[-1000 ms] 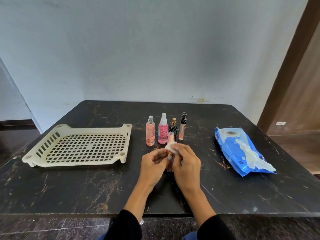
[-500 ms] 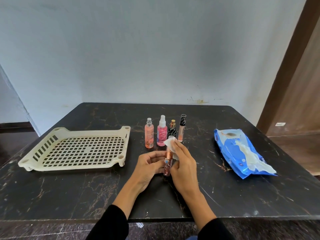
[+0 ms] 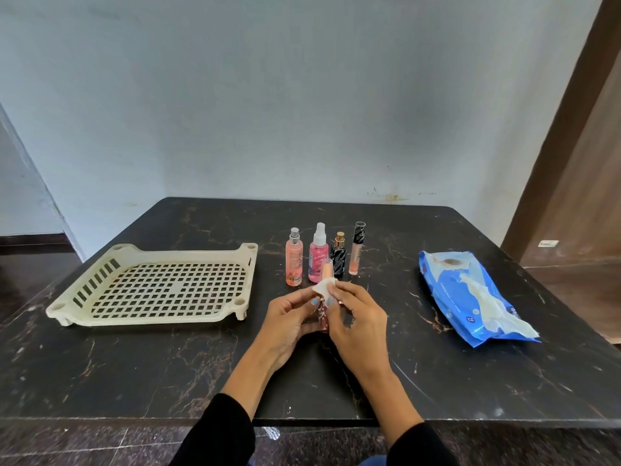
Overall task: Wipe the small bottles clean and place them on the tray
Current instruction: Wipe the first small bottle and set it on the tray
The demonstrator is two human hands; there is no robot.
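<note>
**Small bottle held and wiped in front of the standing row**

A small bottle (image 3: 325, 290) with a peach cap was held upright above the dark marbled bench (image 3: 134, 371), just in front of the row of standing bottles; its lower body was gripped by the left hand (image 3: 289, 321), whose fingers were curled round it, so that grip was clenched on the bottle; a folded white wipe (image 3: 324, 286) was pinched by the right hand (image 3: 356, 326) and pressed against the bottle just below its cap, so that grip was clenched on the wipe; much of the bottle's body was hidden between the two hands.

Behind the held bottle, four others were stood in a row on the bench: an orange spray bottle (image 3: 294, 258) furthest towards the tray, a pink spray bottle (image 3: 318, 253) beside it, a black bottle with a gold cap (image 3: 338, 255) next, and a slim tube with a black cap (image 3: 357, 248) at the far end of the row; whether neighbours touched could not be told.

A cream perforated tray (image 3: 84, 287) was set to the left of the row, near but apart from it; no bottle was seen on it; a blue wipe packet (image 3: 453, 287), with a white sheet drawn out of its opening, was laid well apart to the right of the row; black sleeves (image 3: 221, 432) were seen on both forearms at the near edge of the bench.
</note>
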